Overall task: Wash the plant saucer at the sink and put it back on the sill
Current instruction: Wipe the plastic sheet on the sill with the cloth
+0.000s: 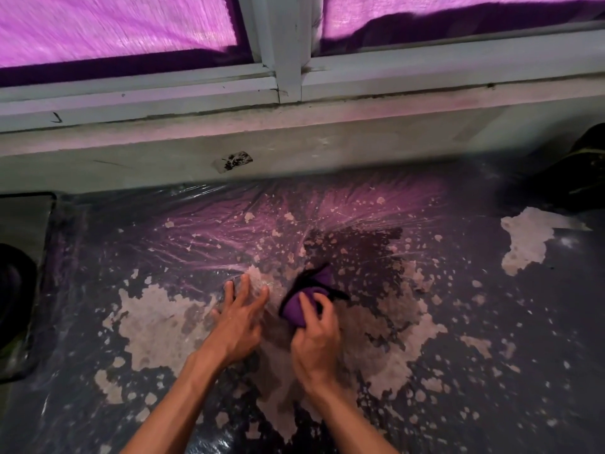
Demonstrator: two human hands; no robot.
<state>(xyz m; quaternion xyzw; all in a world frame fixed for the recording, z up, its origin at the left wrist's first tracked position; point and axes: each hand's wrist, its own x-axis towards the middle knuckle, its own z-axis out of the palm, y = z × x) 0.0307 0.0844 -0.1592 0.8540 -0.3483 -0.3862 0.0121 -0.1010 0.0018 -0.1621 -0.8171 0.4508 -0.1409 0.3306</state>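
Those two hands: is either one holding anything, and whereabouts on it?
The right hand grips a bunched purple cloth around its near end. The left hand holds nothing; its spread fingers rest on the plastic-covered surface.

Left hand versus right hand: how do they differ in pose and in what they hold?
The left hand lies flat with fingers spread and straight, pressing on the worn surface; the right hand has its fingers curled. The left hand holds nothing; the right hand grips a bunched purple cloth. Both are bare and low over the same surface.
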